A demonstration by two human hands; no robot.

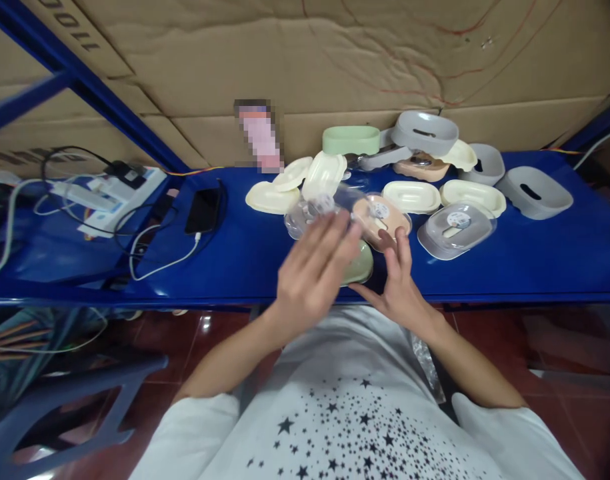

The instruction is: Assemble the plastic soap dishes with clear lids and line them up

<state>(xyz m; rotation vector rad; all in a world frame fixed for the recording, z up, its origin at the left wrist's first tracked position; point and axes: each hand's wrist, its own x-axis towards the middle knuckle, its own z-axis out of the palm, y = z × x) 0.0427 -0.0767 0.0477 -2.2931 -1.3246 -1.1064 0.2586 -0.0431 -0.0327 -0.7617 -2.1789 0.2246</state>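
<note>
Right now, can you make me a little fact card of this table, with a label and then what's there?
Left hand: left hand, blurred, over part of a green piece
Right hand: right hand, fingers spread, beside the green piece
Grip: cannot tell
Surface: blue table
Beyond hands: peach dish; cream, grey and green dishes behind
Left side: black phone with white cable; white power strip
</note>
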